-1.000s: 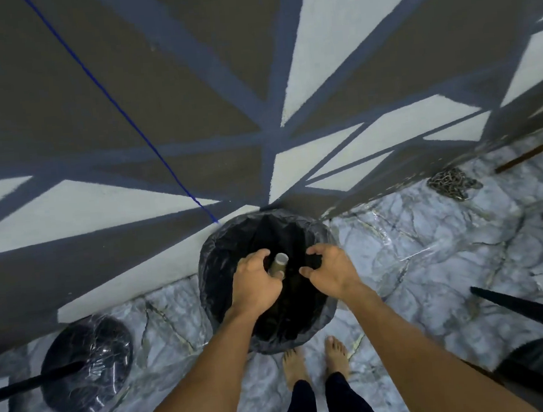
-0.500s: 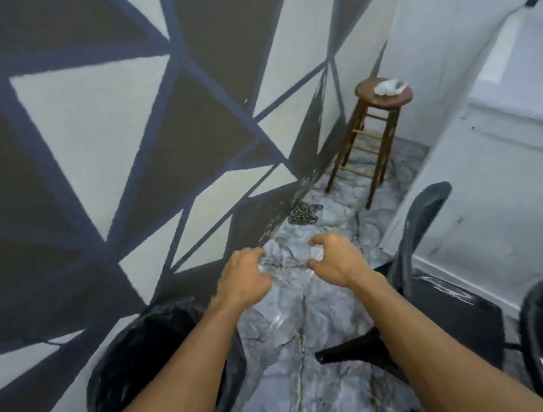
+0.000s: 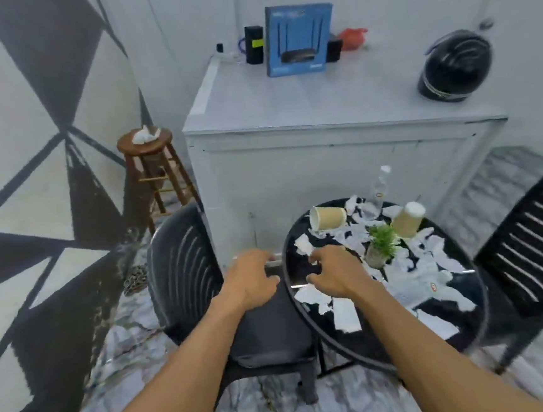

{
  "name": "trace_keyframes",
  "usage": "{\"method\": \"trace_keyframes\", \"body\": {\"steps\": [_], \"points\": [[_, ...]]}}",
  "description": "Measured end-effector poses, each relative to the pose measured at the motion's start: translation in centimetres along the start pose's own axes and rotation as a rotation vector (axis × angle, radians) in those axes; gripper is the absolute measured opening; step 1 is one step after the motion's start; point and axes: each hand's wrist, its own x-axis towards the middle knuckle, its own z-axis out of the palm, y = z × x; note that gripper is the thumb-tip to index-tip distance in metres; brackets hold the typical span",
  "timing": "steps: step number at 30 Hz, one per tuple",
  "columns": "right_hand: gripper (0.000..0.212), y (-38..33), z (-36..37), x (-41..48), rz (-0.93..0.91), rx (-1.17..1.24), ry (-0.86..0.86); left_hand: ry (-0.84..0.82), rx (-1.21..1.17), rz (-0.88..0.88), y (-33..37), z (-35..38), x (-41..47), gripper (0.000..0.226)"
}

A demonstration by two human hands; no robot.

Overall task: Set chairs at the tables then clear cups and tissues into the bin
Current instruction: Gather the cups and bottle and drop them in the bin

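- The left hand (image 3: 254,283) hovers over the seat of the left chair (image 3: 183,263). Its grip is slack, with the fingers loosely curled round nothing.
- The right hand (image 3: 335,275) hangs over the near edge of the round black tabletop (image 3: 384,344). Its grip is likewise loose, with the fingers bent down toward the paper and nothing plainly held; blur hides the fingertips.
- Both arms are stretched forward together, probably so both hands can gather at once.
- Torn tissues (image 3: 434,277) are strewn over most of the tabletop, and some lie just beside the right hand.
- One paper cup (image 3: 327,217) lies on its side at the far edge. A second cup (image 3: 407,220) leans tilted near a small potted plant (image 3: 380,245), and a water bottle (image 3: 381,184) stands behind them.
- The left chair is pushed up to the tabletop and a slatted right chair (image 3: 536,248) faces it, so seating here looks done.
- More tissue (image 3: 145,134) sits on a wooden stool (image 3: 146,144) by the painted wall, well apart from the rest.
- The bin is out of view, so anything picked up must be carried to it.
- Loose scraps may slip from a hurried grip, and the plant could tip if the tissues touching it are dragged.
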Motion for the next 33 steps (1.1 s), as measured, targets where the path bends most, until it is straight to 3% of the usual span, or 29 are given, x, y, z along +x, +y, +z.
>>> {"method": "trace_keyframes", "body": {"steps": [4, 7, 9, 12, 15, 18, 26, 30, 33], "points": [[0.046, 7.2, -0.2, -1.4, 0.162, 0.059, 0.011, -0.102, 0.016, 0.119, 5.1, 4.8, 3.6, 0.042], [0.049, 10.9, 0.0, -1.0, 0.251, 0.106, 0.015, -0.137, 0.061, 0.163, 7.2, 7.6, 5.8, 0.054], [0.049, 12.6, -0.1, -0.2, 0.329, 0.174, 0.051, -0.167, 0.053, 0.147, 7.8, 9.4, 7.4, 0.066], [0.046, 14.9, 0.4, 1.2, 0.547, 0.395, 0.234, -0.147, -0.019, 0.087, 8.4, 11.6, 10.2, 0.074], [0.06, 17.4, 2.8, 2.3, 0.713, 0.44, 0.284, -0.1, -0.053, -0.015, 9.1, 14.0, 12.1, 0.078], [0.072, 19.5, 5.2, 3.1, 0.787, 0.418, 0.258, -0.104, 0.004, -0.065, 9.5, 16.4, 13.4, 0.09], [0.108, 25.9, 7.6, 5.8, 1.079, 0.535, 0.316, -0.136, 0.265, 0.07, 8.9, 21.1, 16.2, 0.129], [0.116, 27.7, 7.8, 6.6, 1.14, 0.617, 0.291, -0.063, 0.277, 0.03, 9.3, 22.4, 16.4, 0.128], [0.108, 28.4, 8.0, 6.7, 1.114, 0.675, 0.309, -0.006, 0.311, 0.023, 9.9, 22.9, 16.2, 0.119]]}}
